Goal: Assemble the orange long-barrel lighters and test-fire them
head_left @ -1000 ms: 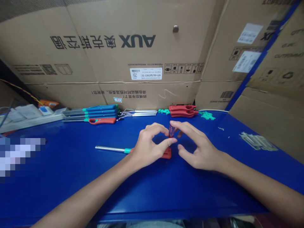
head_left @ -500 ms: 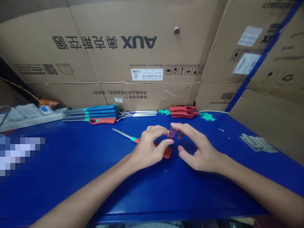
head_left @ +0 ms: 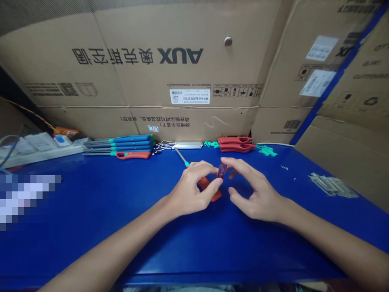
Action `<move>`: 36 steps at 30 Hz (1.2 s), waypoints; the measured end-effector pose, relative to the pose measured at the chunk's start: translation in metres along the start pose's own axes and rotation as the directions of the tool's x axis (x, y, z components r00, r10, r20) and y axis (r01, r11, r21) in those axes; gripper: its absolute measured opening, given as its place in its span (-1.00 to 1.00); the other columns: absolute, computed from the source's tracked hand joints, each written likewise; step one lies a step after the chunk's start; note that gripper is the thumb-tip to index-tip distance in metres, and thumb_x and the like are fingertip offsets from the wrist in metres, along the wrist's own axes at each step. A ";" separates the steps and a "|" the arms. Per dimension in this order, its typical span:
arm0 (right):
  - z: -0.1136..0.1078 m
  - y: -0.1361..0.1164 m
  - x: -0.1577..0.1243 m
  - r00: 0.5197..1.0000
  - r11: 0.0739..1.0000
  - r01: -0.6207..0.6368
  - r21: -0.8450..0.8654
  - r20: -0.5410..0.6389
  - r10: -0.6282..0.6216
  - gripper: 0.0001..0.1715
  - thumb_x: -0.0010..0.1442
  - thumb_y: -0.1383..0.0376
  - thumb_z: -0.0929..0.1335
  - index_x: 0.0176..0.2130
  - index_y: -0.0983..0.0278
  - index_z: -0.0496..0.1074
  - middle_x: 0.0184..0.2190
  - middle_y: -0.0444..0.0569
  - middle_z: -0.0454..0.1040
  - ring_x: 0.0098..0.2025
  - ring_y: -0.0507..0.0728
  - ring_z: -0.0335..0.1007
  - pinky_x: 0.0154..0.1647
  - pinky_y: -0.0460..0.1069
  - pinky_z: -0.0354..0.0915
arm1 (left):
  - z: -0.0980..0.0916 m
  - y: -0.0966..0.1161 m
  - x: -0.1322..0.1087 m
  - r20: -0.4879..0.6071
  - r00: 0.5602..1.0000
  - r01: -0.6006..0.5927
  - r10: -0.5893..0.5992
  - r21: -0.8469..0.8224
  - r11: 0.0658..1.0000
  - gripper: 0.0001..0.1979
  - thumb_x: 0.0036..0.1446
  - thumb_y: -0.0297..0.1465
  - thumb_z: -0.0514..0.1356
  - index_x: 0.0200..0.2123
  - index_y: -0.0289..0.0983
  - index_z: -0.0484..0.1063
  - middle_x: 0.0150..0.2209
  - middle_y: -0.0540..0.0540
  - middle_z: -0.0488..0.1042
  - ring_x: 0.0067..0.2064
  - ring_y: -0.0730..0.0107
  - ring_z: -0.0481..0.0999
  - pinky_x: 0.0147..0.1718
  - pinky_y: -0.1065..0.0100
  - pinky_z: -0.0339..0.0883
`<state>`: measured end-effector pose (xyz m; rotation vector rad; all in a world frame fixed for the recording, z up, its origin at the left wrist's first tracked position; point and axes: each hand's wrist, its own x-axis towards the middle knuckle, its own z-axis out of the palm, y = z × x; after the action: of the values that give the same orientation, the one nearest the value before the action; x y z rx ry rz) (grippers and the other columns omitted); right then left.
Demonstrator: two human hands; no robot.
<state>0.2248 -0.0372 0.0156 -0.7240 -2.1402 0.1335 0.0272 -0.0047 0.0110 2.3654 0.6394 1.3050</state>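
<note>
A small see-through purple cylinder [head_left: 222,170], like a short screwdriver handle, stands upright between the thumb and forefinger of my left hand [head_left: 194,188]. My right hand [head_left: 257,190] has its forefinger tip on the top of the cylinder, while its thumb stays apart, below and to the right. Beneath my left hand lies an orange-red stick lighter [head_left: 216,196] with a teal collar and a grey metal tube pointing away to the back left. My left hand covers the middle of the lighter, and the lower end of the cylinder is hidden.
Along the back lie blue lighters [head_left: 130,142], an orange-red lighter [head_left: 133,155], metal tubes with wires [head_left: 188,145], red lighter bodies [head_left: 235,144] and teal parts [head_left: 266,150]. Clear strips [head_left: 332,185] lie at right. A power strip [head_left: 60,152] sits at left. Cardboard [head_left: 182,77] walls the table.
The lighter under my left hand has swung round, its metal tube now pointing more away from me. Both hands keep almost the same pose around the purple cylinder. The view has shifted slightly.
</note>
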 end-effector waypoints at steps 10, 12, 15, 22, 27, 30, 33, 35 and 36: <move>0.000 0.000 0.000 1.000 1.000 -0.022 0.012 0.010 0.022 -0.14 0.09 0.53 0.30 0.31 0.14 0.07 0.04 0.00 0.35 -0.05 0.11 0.36 0.03 0.06 0.39 | 0.004 -0.001 0.001 -0.054 0.999 0.003 0.000 0.050 0.999 -0.89 0.15 -0.38 0.25 -0.30 -0.32 0.50 -0.35 -0.13 0.56 -0.26 0.27 0.50 -0.20 0.19 0.33; 0.001 0.000 0.000 1.000 1.000 -0.012 0.011 0.012 0.012 -0.14 0.09 0.54 0.30 0.31 0.14 0.06 0.03 0.00 0.35 -0.04 0.11 0.36 0.04 0.05 0.38 | 0.005 0.000 0.001 -0.062 0.998 0.024 -0.020 0.067 0.997 -0.89 0.13 -0.37 0.28 -0.35 -0.31 0.49 -0.36 -0.10 0.56 -0.27 0.30 0.50 -0.21 0.20 0.31; 0.001 -0.001 0.001 1.000 1.000 0.010 0.005 0.010 -0.010 -0.13 0.09 0.55 0.29 0.31 0.14 0.06 0.04 0.00 0.35 -0.02 0.11 0.35 0.07 0.05 0.37 | 0.005 0.001 0.001 -0.087 0.995 0.047 -0.040 0.081 0.996 -0.85 0.08 -0.36 0.33 -0.42 -0.29 0.45 -0.37 -0.05 0.56 -0.28 0.33 0.50 -0.20 0.22 0.27; 0.001 -0.001 0.000 1.000 1.000 0.012 0.008 0.018 -0.012 -0.13 0.10 0.54 0.29 0.31 0.12 0.04 0.04 0.01 0.36 -0.04 0.13 0.35 0.04 0.09 0.39 | 0.006 0.003 0.002 -0.124 0.989 0.087 -0.075 0.097 0.991 -0.82 0.04 -0.36 0.36 -0.46 -0.29 0.42 -0.40 -0.03 0.54 -0.31 0.34 0.48 -0.20 0.23 0.24; 0.003 0.000 0.000 1.000 1.000 0.015 0.027 0.014 -0.015 -0.13 0.09 0.54 0.30 0.31 0.11 0.04 0.01 0.01 0.36 -0.09 0.12 0.35 -0.02 0.10 0.41 | 0.002 0.005 0.001 0.001 0.999 0.050 -0.050 -0.023 0.998 -0.94 0.20 -0.44 0.20 -0.31 -0.27 0.49 -0.30 -0.06 0.57 -0.21 0.31 0.50 -0.15 0.24 0.26; 0.003 0.000 -0.001 1.000 0.999 0.013 0.033 0.016 -0.013 -0.13 0.09 0.54 0.30 0.31 0.10 0.04 -0.03 -0.01 0.37 -0.11 0.12 0.35 -0.03 0.10 0.41 | 0.001 0.006 0.000 0.077 0.995 0.064 -0.059 -0.070 0.996 -0.86 0.25 -0.45 0.14 -0.25 -0.24 0.51 -0.26 -0.06 0.58 -0.17 0.31 0.50 -0.12 0.24 0.26; 0.002 -0.001 -0.001 1.000 0.999 0.007 0.042 0.021 -0.008 -0.13 0.10 0.54 0.30 0.31 0.09 0.04 -0.04 -0.02 0.37 -0.13 0.11 0.35 -0.03 0.09 0.41 | 0.001 0.005 0.001 0.095 0.993 0.079 -0.071 -0.078 0.994 -0.84 0.26 -0.44 0.11 -0.22 -0.24 0.51 -0.23 -0.08 0.57 -0.15 0.30 0.50 -0.11 0.23 0.27; 0.002 -0.001 0.000 1.000 0.999 0.009 0.039 0.022 -0.010 -0.12 0.09 0.54 0.30 0.31 0.09 0.04 -0.04 -0.02 0.37 -0.12 0.11 0.35 -0.03 0.09 0.41 | 0.001 0.004 0.001 0.092 0.993 0.086 -0.079 -0.075 0.994 -0.85 0.26 -0.43 0.12 -0.24 -0.24 0.51 -0.24 -0.08 0.57 -0.17 0.30 0.50 -0.12 0.23 0.28; 0.002 -0.001 0.000 1.000 0.999 0.009 0.035 0.024 -0.010 -0.11 0.09 0.54 0.30 0.32 0.09 0.03 -0.03 -0.02 0.37 -0.12 0.12 0.35 -0.02 0.10 0.41 | 0.001 0.004 0.001 0.077 0.993 0.092 -0.087 -0.071 0.993 -0.86 0.24 -0.43 0.14 -0.25 -0.25 0.51 -0.25 -0.09 0.57 -0.19 0.30 0.50 -0.13 0.23 0.29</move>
<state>0.2231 -0.0378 0.0143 -0.6957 -2.1591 0.1749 0.0293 -0.0076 0.0131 2.2868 0.6552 1.1770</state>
